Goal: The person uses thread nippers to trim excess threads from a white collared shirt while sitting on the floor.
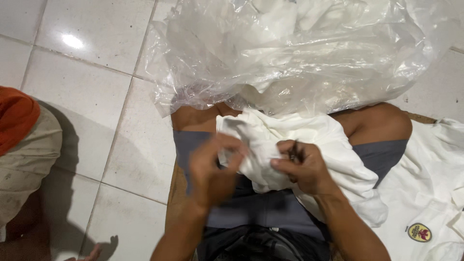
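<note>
A white garment (309,140) lies bunched across my lap, over grey shorts (261,208). My left hand (212,169) is blurred and pinches a fold of the white cloth at its fingertips. My right hand (302,164) grips the cloth beside it and also holds a small dark tool (294,152) between thumb and fingers. The two hands are close together, about a hand's width apart.
A large clear plastic bag (290,53) full of white cloth lies on the tiled floor (82,72) just past my knees. More white garments, one with a yellow and red badge (419,232), lie at my right. Another person's leg and orange cloth (17,116) sit at the left.
</note>
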